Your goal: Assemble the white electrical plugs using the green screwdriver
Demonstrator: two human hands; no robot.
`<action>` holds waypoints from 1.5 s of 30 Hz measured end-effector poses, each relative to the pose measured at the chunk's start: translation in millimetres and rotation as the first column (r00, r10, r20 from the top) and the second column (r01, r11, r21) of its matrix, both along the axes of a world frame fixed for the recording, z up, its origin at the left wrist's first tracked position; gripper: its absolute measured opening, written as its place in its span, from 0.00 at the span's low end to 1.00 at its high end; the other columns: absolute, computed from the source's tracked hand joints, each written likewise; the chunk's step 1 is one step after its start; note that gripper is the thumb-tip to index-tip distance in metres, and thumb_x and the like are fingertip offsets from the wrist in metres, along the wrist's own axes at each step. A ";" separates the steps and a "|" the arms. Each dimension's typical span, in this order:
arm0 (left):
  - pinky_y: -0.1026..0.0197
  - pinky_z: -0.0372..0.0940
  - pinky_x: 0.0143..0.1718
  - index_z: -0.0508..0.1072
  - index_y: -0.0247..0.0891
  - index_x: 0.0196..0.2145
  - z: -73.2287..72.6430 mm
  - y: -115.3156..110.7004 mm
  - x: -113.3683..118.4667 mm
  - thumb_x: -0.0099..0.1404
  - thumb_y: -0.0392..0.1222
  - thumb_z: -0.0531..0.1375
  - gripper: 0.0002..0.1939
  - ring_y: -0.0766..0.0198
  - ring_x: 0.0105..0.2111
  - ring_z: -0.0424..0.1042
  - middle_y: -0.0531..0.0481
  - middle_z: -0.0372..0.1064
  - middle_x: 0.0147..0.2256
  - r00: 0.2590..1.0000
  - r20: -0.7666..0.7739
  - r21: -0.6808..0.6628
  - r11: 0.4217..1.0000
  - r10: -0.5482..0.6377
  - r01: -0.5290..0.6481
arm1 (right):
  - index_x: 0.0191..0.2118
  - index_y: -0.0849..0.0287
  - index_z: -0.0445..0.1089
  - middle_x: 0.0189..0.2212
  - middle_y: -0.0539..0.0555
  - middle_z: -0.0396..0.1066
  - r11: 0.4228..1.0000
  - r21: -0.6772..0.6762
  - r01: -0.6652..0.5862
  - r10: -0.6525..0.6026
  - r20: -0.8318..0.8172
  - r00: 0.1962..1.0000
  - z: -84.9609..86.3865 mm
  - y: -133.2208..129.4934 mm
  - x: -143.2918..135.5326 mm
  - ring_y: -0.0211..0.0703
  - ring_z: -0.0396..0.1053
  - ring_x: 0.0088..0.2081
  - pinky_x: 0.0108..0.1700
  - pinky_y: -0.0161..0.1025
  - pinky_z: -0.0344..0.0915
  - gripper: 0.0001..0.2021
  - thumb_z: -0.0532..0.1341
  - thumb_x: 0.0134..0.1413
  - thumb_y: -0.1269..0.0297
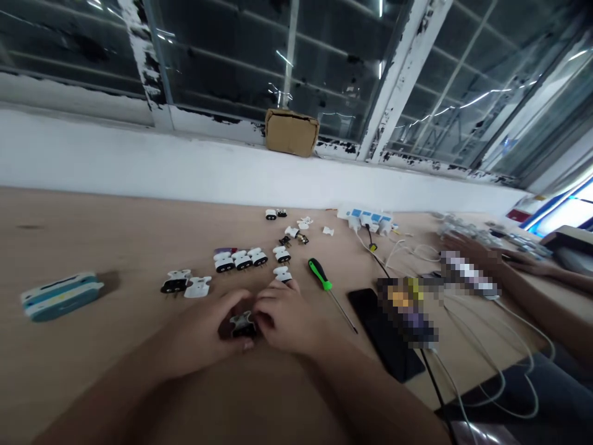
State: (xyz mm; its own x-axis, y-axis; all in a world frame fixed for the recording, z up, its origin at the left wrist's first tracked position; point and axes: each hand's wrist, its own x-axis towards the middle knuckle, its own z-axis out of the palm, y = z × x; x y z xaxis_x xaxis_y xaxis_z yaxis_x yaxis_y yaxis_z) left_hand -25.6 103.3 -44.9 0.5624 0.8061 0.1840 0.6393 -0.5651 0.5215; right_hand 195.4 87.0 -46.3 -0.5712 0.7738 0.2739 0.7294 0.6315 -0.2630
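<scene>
My left hand (204,330) pinches a small plug (243,325) with a black body and a pale shell, low over the table. Curled fingers of my right hand (285,315) come up against the plug's right side; what they grip, if anything, is hidden. Just beyond the right hand's fingers lies a white plug (281,274). Several white plugs with black pin faces, among them one plug (225,262), stand in a row farther back. To the left are a black plug part (175,283) and a loose white shell (197,287). A green-and-black screwdriver (320,274) rests to the right.
Loose plug parts (296,233) lie toward the wall. A power strip (365,216) with cables stands back right. A black phone (382,334) lies right of the screwdriver, a blue-and-white box (62,298) far left. Another person's arm (523,296) reaches in at right.
</scene>
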 end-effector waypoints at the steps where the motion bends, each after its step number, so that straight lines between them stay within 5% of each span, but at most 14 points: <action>1: 0.57 0.72 0.43 0.76 0.46 0.53 2.1 -0.9 1.2 0.60 0.50 0.70 0.24 0.52 0.44 0.79 0.49 0.80 0.48 1.000 0.001 -0.035 0.999 -0.018 0.018 | 0.36 0.57 0.76 0.39 0.51 0.80 1.000 -0.006 0.011 -0.011 -0.005 1.000 -0.9 1.2 -0.3 0.45 0.69 0.47 0.49 0.46 0.54 0.05 0.63 0.62 0.71; 10: 0.58 0.67 0.36 0.73 0.44 0.50 6.7 -6.3 7.1 0.59 0.53 0.69 0.23 0.53 0.39 0.76 0.50 0.78 0.41 0.997 -0.025 -0.155 0.985 0.071 -0.074 | 0.32 0.56 0.75 0.33 0.51 0.79 0.985 -0.116 0.131 -0.163 -0.333 0.929 4.1 4.7 9.6 0.44 0.73 0.42 0.47 0.43 0.62 0.07 0.63 0.56 0.76; 16: 0.60 0.62 0.31 0.70 0.44 0.40 9.5 -20.5 21.2 0.55 0.44 0.67 0.15 0.56 0.34 0.73 0.54 0.74 0.35 0.994 0.030 -0.064 0.992 0.109 -0.107 | 0.35 0.56 0.77 0.33 0.49 0.78 0.939 -0.343 0.015 -0.210 -0.539 0.816 -6.7 8.1 13.7 0.41 0.73 0.36 0.39 0.37 0.66 0.05 0.63 0.55 0.72; 26: 0.60 0.64 0.33 0.69 0.45 0.47 4.6 -21.9 23.4 0.59 0.42 0.64 0.17 0.57 0.35 0.74 0.53 0.74 0.38 0.994 0.103 -0.158 0.987 0.023 -0.006 | 0.31 0.56 0.74 0.28 0.47 0.72 0.926 -0.375 -0.041 -0.186 -0.548 0.816 2.8 4.6 15.3 0.40 0.68 0.33 0.37 0.36 0.63 0.05 0.62 0.52 0.73; 45: 0.61 0.60 0.36 0.65 0.44 0.40 -4.5 -16.7 21.0 0.59 0.40 0.65 0.14 0.59 0.37 0.68 0.54 0.69 0.38 0.979 0.203 -0.193 0.981 0.007 0.033 | 0.32 0.57 0.74 0.32 0.49 0.73 0.952 -0.306 0.017 -0.166 -0.468 0.868 0.6 4.6 13.1 0.41 0.68 0.37 0.39 0.37 0.61 0.05 0.62 0.57 0.72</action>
State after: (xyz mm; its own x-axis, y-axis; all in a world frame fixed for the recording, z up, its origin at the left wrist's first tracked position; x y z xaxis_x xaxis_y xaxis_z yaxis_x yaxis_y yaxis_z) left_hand -4.6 86.5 -49.4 0.5402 0.8306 0.1351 0.5032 -0.4475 0.7393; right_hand 208.5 91.6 -45.8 -0.3460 0.9021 0.2578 0.5133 0.4120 -0.7528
